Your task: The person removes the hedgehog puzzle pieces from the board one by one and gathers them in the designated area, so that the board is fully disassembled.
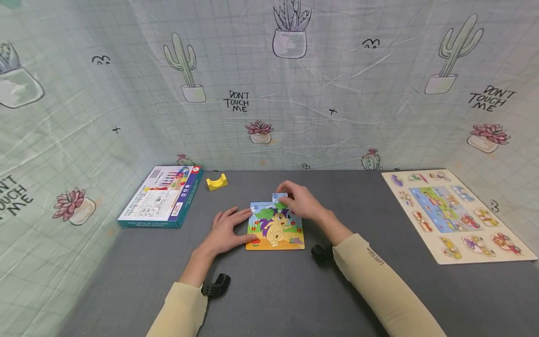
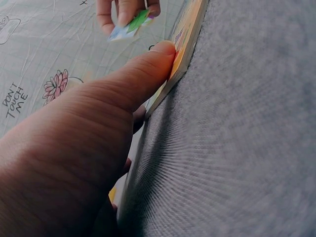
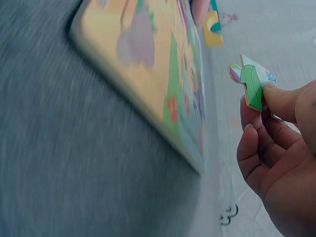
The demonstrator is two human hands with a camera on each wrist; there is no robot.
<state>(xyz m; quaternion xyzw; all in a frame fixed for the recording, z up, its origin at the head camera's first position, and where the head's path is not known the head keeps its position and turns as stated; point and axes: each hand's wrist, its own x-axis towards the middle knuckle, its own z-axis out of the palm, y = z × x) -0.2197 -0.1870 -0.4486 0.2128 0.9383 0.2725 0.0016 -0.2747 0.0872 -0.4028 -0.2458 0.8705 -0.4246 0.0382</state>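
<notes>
A square jigsaw puzzle with a cartoon hedgehog picture lies flat on the table. My right hand pinches a loose puzzle piece between thumb and fingers, lifted over the puzzle's far edge. Light blue, green and a bit of purple show on that piece. My left hand rests at the puzzle's left side, fingers spread, with the thumb touching its near left part. In the head view, the right hand and the piece cover part of the puzzle's upper right.
A boxed set lies at the back left, beside a yellow arched block. On the right is a wooden peg-style puzzle board with vehicle pictures. A patterned cloth hangs behind the grey table.
</notes>
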